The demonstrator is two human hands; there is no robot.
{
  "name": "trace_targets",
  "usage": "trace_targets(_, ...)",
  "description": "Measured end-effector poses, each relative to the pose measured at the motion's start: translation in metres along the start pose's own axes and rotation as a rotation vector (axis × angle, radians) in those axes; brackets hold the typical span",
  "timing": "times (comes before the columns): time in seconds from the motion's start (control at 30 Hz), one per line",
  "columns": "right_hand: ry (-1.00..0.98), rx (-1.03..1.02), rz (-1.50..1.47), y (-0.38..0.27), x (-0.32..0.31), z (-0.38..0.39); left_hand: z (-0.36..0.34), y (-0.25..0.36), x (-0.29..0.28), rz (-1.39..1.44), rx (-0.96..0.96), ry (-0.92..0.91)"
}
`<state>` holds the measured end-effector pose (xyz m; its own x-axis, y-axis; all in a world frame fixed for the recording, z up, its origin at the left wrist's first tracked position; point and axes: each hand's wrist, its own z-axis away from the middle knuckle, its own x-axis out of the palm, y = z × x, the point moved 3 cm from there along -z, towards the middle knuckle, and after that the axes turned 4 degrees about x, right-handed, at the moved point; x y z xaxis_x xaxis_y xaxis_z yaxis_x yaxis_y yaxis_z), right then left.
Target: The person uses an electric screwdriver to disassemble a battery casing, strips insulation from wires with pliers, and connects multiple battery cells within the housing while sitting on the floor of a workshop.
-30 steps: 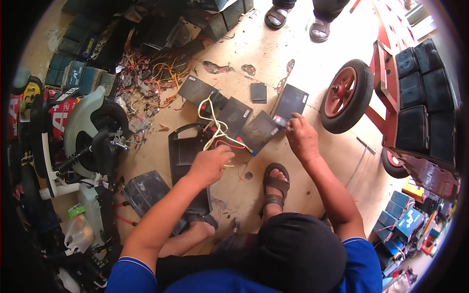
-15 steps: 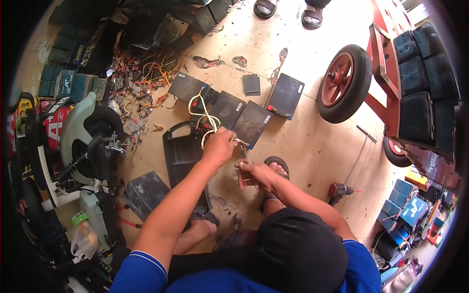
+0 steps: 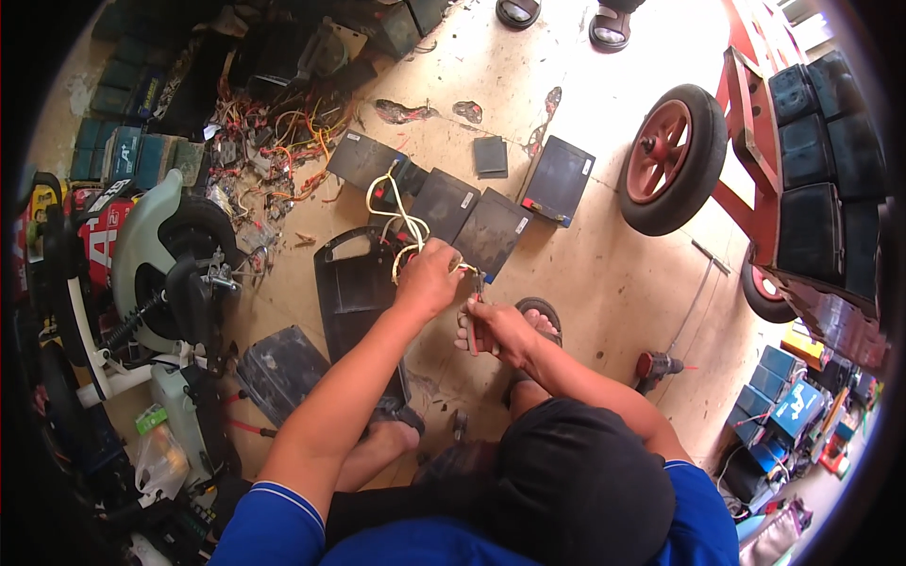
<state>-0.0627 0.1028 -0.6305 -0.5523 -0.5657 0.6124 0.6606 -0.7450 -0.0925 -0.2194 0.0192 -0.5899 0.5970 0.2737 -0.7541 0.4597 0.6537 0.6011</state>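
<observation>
Head view, looking down on a person crouched over a concrete floor (image 3: 604, 283). Left hand (image 3: 427, 279) is closed in a loose fist around a bundle of pale yellow wires (image 3: 396, 222), gripping them near their lower end. From the fist the wires run up and slightly left in the picture, away from the person, then loop onto a row of flat black battery blocks (image 3: 444, 203). The long axis of the row runs from upper left to lower right, and a fourth block (image 3: 559, 179) lies just apart at the right end. Right hand (image 3: 495, 328) is closed around a small hand tool (image 3: 475, 311); its kind is too small to tell. The tool stands roughly upright in the picture, its tip pointing up toward the wires just beside the left fist. The two hands sit close together, apparently not touching. A black plastic cover (image 3: 354, 283) lies under the left forearm. A red-hubbed cart wheel (image 3: 672, 158) stands at right, a tangle of coloured wiring (image 3: 283, 141) at upper left.
</observation>
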Motion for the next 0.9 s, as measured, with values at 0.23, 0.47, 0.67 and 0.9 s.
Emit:
trace_targets(0.23, 0.035, 0.016, -0.022, 0.001, 0.006, 0.000, -0.005, 0.009, -0.003, -0.121, -0.010, -0.059)
trace_targets(0.47, 0.100, 0.006, -0.077, 0.009, 0.011, -0.003, -0.010, 0.003, -0.003, -0.154, 0.047, -0.118)
trace_targets(0.67, 0.231, -0.031, 0.143, 0.011, -0.008, -0.017, -0.013, -0.003, -0.001, -0.192, 0.081, -0.148)
trace_targets(0.9, 0.689, -0.483, 1.591, -0.047, -0.032, 0.023, -0.010, 0.000, 0.003, -0.328, 0.077, -0.261)
